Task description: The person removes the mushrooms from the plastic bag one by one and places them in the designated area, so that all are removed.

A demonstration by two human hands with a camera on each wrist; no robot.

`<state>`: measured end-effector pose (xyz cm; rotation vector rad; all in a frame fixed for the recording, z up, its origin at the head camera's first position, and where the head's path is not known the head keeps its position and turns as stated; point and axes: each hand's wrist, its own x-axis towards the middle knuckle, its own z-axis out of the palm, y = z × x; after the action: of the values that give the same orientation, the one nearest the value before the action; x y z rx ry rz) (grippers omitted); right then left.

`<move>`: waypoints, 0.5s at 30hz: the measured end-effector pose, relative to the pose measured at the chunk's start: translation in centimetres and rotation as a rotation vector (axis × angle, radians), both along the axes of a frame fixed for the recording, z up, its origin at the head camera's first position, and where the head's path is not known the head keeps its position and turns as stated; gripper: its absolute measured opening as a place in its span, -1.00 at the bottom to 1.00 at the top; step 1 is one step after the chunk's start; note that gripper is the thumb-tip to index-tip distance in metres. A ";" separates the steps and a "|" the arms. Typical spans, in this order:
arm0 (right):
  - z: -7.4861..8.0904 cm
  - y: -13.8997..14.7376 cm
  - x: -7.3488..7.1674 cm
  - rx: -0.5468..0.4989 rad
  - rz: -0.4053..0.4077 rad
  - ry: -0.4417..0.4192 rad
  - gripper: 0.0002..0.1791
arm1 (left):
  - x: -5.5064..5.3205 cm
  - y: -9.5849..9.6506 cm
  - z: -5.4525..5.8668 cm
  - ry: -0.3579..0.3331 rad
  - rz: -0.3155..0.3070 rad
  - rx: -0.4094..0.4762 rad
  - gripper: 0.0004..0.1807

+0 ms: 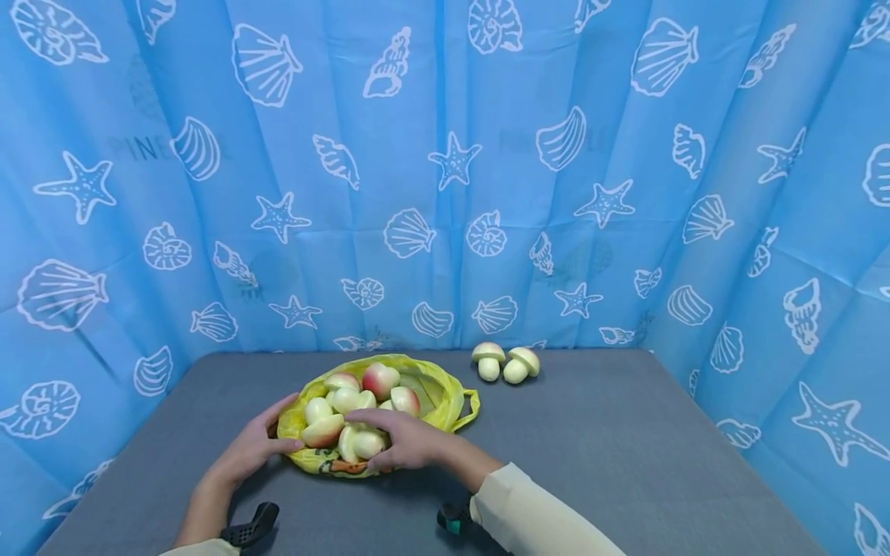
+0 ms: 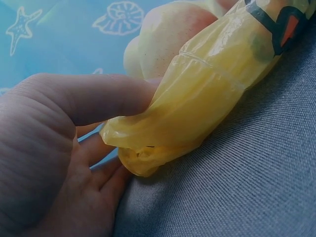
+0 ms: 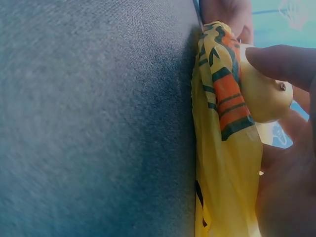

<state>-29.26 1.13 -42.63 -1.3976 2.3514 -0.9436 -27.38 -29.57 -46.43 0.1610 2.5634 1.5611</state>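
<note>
A yellow plastic bag (image 1: 431, 378) lies with its mouth spread wide, full of several pale mushrooms with pink-tinged caps. At the bag's left side, my left hand (image 1: 253, 444) has its thumb and fingers spread along the rim. In the left wrist view its straight thumb touches the yellow plastic, and its other fingers go behind it. My right hand (image 1: 410, 439) reaches over the near right rim, thumb and fingers around a mushroom (image 1: 368, 444). The right wrist view shows that mushroom (image 3: 266, 98) beside the printed bag side; some fingertips are hidden behind it.
Two more mushrooms (image 1: 489, 363) (image 1: 521, 365) stand near the back edge of the grey table (image 1: 591, 455), right of the bag. A bag handle loop (image 1: 473, 409) sticks out to the right. Behind hangs a blue curtain (image 1: 452, 193) with white shells.
</note>
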 end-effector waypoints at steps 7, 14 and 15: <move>0.1 0.3 -0.1 -0.016 -0.008 0.011 -0.28 | -0.1 0.1 0.1 0.003 0.001 0.006 0.02; 0.2 0.5 0.2 -0.022 -0.021 0.052 -0.32 | 0.0 0.1 0.0 -0.001 0.000 0.006 0.02; 0.2 0.5 0.2 -0.025 -0.022 0.058 -0.32 | 0.0 0.1 0.0 -0.002 0.000 0.005 0.02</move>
<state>-29.06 1.63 -42.41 -1.4294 2.4103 -0.9541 -27.36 -29.47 -46.43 0.1601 2.5586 1.5668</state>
